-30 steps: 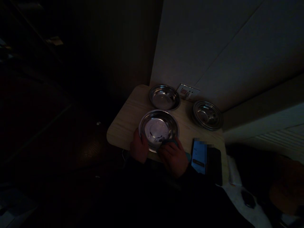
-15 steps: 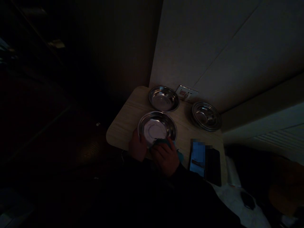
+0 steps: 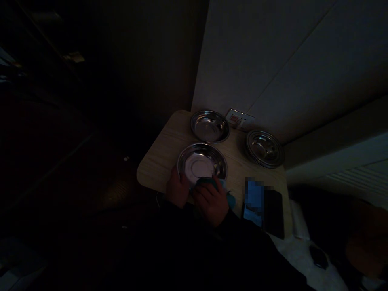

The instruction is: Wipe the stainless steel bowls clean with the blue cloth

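The room is dim, and from here I see 2 bare hands at a pale wood-grained table (image 3: 157, 157). The left hand (image 3: 177, 190) grips the near-left rim of a shiny metal bowl (image 3: 197, 163). The right hand (image 3: 212, 204) presses a teal cloth (image 3: 231, 200) against the bowl's near edge. Just behind sits 1 more bowl, the rear bowl (image 3: 209, 127); whether the 2 rims touch, I can't tell. A nested bowl stack (image 3: 265, 148) stands at the far right corner, near a wall socket (image 3: 239, 119). Nearer, a lit phone (image 3: 254, 206) lies beside a dark flat object (image 3: 274, 212).
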`<state>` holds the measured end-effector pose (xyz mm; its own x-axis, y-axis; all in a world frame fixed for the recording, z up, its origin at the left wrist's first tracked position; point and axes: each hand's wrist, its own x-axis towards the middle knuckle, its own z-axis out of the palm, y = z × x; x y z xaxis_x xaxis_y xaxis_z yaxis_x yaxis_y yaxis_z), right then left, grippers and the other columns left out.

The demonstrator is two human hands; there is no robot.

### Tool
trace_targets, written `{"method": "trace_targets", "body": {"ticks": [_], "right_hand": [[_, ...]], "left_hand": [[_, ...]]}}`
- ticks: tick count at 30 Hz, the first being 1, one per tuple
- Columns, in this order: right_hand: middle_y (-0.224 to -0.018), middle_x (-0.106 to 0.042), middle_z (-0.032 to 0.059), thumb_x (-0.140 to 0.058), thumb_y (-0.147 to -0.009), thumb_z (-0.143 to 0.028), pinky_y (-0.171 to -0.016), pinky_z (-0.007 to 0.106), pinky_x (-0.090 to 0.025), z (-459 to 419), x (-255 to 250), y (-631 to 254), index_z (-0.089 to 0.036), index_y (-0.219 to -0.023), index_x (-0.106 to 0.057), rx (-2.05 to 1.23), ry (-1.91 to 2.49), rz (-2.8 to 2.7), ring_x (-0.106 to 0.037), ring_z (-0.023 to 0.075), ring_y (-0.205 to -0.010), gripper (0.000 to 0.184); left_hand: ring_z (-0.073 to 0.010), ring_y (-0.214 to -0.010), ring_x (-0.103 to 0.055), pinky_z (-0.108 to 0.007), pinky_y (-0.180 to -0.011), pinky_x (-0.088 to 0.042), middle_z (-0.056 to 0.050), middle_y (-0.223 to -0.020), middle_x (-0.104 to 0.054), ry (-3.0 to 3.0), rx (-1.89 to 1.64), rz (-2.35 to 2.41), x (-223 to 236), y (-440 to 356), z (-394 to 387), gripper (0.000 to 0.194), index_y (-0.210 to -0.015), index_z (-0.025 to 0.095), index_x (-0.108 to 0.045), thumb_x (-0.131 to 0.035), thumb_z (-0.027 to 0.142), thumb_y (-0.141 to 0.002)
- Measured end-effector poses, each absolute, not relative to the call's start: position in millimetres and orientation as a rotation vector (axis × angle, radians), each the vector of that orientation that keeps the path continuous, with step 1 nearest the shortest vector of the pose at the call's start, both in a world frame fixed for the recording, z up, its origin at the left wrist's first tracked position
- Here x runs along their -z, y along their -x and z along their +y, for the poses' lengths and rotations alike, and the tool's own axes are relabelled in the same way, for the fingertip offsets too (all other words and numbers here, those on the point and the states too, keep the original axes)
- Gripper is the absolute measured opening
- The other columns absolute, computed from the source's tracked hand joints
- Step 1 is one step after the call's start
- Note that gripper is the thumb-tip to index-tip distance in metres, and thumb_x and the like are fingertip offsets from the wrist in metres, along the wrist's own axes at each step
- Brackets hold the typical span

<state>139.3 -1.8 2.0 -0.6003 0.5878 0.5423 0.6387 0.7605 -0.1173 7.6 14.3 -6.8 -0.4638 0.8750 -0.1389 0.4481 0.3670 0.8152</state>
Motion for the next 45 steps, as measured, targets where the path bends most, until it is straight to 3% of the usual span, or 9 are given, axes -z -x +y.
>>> {"method": "trace_targets", "body": {"ticks": [7, 10, 14, 19, 25, 33, 40, 45], "right_hand": [[-0.085, -0.069, 0.0001, -0.054, -0.083, -0.017, -0.106, 0.049, -0.023, -1.8, -2.5, -157.3, -0.020, -0.088, -0.063, 0.112, 0.911, -2.444, -0.058, 0.0138, -0.082, 0.011], [-0.086, -0.069, 0.0002, -0.054, -0.083, -0.016, -0.105, 0.050, -0.023, -2.9, -2.6, -166.1, -0.021, -0.090, -0.063, 0.146, 0.884, -2.465, -0.058, 0.0140, -0.082, 0.012], [-0.089, -0.069, 0.0005, -0.054, -0.083, -0.016, -0.105, 0.051, -0.025, -1.2, -6.5, -167.9, -0.021, -0.093, -0.063, 0.154, 0.879, -2.467, -0.058, 0.0154, -0.085, 0.015], [-0.089, -0.070, 0.0012, -0.054, -0.083, -0.016, -0.104, 0.051, -0.026, 3.2, -10.8, -178.0, -0.019, -0.094, -0.063, 0.182, 0.854, -2.509, -0.059, 0.0164, -0.084, 0.015], [-0.088, -0.070, 0.0015, -0.054, -0.082, -0.015, -0.103, 0.048, -0.029, 2.5, -6.2, -174.7, -0.019, -0.092, -0.063, 0.169, 0.877, -2.467, -0.058, 0.0163, -0.084, 0.014], [-0.079, -0.069, 0.0008, -0.052, -0.083, -0.018, -0.106, 0.048, -0.024, -1.7, -0.1, -112.3, -0.018, -0.082, -0.063, 0.086, 0.986, -2.313, -0.058, 0.0157, -0.077, 0.011], [-0.085, -0.070, -0.0009, -0.055, -0.082, -0.016, -0.106, 0.047, -0.021, -0.6, -1.9, -155.1, -0.020, -0.087, -0.063, 0.121, 0.914, -2.398, -0.059, 0.0149, -0.082, 0.010], [-0.088, -0.070, 0.0000, -0.056, -0.082, -0.018, -0.106, 0.049, -0.020, 0.8, -5.3, -173.8, -0.021, -0.090, -0.063, 0.092, 0.951, -2.433, -0.058, 0.0163, -0.085, 0.011]], "left_hand": [[-0.0191, -0.062, -0.063, -0.028, -0.057, -0.046, -0.009, -0.078, -0.066, -1.018, -0.755, 1.940, 3.7, 8.6, 10.2, 0.033, -0.106, 0.015, -0.051, -0.041, 0.033, -0.081], [-0.0202, -0.068, -0.064, -0.029, -0.061, -0.047, -0.011, -0.086, -0.067, -1.066, -0.739, 1.964, 3.9, 18.9, 14.2, 0.042, -0.113, 0.015, -0.048, -0.047, 0.037, -0.077], [-0.0251, -0.079, -0.064, -0.034, -0.068, -0.047, -0.014, -0.087, -0.067, -1.164, -0.737, 2.036, 1.7, 24.9, 23.1, 0.052, -0.122, 0.014, -0.043, -0.043, 0.043, -0.080], [-0.0256, -0.083, -0.064, -0.034, -0.071, -0.048, -0.014, -0.095, -0.067, -1.267, -0.744, 2.018, -1.5, 24.4, 28.4, 0.053, -0.132, 0.016, -0.035, -0.040, 0.032, -0.081], [-0.0158, -0.059, -0.063, -0.024, -0.057, -0.048, -0.004, -0.084, -0.068, -1.209, -0.845, 1.828, -2.7, 19.5, 21.6, 0.045, -0.127, 0.024, -0.040, -0.034, 0.022, -0.082], [-0.0211, -0.095, -0.060, -0.031, -0.081, -0.047, -0.009, -0.107, -0.063, -1.243, -0.916, 1.894, 1.1, 16.8, 19.2, 0.044, -0.124, 0.017, -0.043, -0.037, 0.020, -0.080], [-0.0201, -0.089, -0.062, -0.031, -0.077, -0.048, -0.006, -0.101, -0.065, -1.263, -0.924, 1.818, -0.1, 21.8, 19.0, 0.042, -0.123, 0.021, -0.045, -0.037, 0.025, -0.082], [-0.0211, -0.097, -0.059, -0.031, -0.082, -0.046, -0.007, -0.108, -0.063, -1.299, -0.947, 1.855, 0.4, 21.4, 20.3, 0.042, -0.122, 0.021, -0.046, -0.038, 0.022, -0.081]]}}
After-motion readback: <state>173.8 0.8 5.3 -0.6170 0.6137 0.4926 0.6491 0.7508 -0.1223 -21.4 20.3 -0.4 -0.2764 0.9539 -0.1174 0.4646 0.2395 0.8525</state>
